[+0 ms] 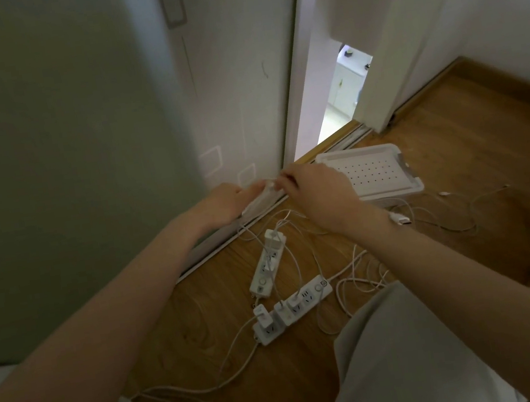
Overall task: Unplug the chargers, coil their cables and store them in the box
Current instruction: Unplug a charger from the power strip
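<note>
Our grey-trousered knee (395,336) sits nearest, bare forearms (110,324) reaching past it. L hand (223,203) grips a white cable bundle (258,201) down by the skirting (205,248). R hand (315,193) pinches its loose end up top. It's blurry, so that's our read. We reckon we're mid-coil: keep loops even, no kinks nr the plug, tuck the tail thru so it won't spring open. The white perforated plastic box (416,184) lies just R of our hands, an easy drop. Nearer us, three white power strips (265,270) w/ white charger blocks (275,238) plugged in. Loose white cables (445,213) sprawl over the wooden floor (469,138).
</note>
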Demonstrator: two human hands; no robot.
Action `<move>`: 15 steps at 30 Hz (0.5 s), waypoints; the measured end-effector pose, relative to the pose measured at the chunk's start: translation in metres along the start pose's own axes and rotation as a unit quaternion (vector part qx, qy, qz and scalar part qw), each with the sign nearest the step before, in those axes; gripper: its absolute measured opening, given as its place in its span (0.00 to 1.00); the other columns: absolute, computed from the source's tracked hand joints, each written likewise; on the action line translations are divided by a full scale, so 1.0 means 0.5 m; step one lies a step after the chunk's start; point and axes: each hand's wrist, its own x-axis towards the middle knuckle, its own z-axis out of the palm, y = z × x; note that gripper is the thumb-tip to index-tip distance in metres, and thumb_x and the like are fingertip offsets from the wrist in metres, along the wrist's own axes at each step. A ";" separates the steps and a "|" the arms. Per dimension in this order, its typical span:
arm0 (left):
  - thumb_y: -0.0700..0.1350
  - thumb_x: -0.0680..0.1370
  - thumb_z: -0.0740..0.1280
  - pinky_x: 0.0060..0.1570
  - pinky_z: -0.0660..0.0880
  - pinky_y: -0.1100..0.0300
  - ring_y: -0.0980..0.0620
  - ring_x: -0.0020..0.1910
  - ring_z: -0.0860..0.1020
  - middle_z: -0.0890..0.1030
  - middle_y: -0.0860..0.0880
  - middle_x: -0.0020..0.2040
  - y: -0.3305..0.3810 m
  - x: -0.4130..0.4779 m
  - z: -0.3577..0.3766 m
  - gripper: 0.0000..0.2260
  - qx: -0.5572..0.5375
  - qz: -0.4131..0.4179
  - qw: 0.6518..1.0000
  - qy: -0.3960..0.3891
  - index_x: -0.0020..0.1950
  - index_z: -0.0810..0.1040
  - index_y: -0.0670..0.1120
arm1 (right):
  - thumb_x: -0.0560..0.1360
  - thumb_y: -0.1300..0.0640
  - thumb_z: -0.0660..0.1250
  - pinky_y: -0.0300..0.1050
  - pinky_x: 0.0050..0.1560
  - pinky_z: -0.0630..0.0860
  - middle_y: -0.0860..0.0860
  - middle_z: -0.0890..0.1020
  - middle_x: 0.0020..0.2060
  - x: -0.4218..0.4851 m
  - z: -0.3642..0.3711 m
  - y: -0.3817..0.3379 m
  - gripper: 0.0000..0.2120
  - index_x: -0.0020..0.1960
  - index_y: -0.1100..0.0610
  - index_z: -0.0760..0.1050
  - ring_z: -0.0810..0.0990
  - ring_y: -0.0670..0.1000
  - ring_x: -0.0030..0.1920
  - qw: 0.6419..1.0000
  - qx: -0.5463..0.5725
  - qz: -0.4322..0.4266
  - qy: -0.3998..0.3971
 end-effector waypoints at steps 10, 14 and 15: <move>0.63 0.79 0.50 0.28 0.73 0.61 0.48 0.32 0.74 0.75 0.43 0.37 -0.025 0.042 0.022 0.34 -0.526 -0.148 0.835 0.057 0.67 0.66 0.33 | 0.81 0.62 0.54 0.37 0.28 0.66 0.46 0.72 0.32 -0.082 0.124 -0.064 0.12 0.62 0.52 0.67 0.70 0.44 0.29 0.991 0.127 0.010 -0.025; 0.57 0.81 0.51 0.31 0.72 0.61 0.50 0.34 0.71 0.72 0.46 0.38 -0.010 0.025 0.020 0.21 -0.655 -0.142 0.742 0.006 0.46 0.75 0.43 | 0.81 0.58 0.54 0.37 0.36 0.72 0.44 0.76 0.34 -0.085 0.147 -0.040 0.09 0.53 0.51 0.73 0.74 0.41 0.32 0.963 0.269 0.031 -0.004; 0.55 0.81 0.52 0.34 0.70 0.59 0.50 0.34 0.71 0.72 0.46 0.38 -0.004 0.015 0.018 0.19 -0.669 -0.132 0.731 -0.011 0.40 0.74 0.45 | 0.81 0.59 0.54 0.32 0.36 0.70 0.42 0.74 0.32 -0.084 0.146 -0.031 0.10 0.49 0.50 0.72 0.73 0.39 0.32 0.956 0.291 0.024 0.002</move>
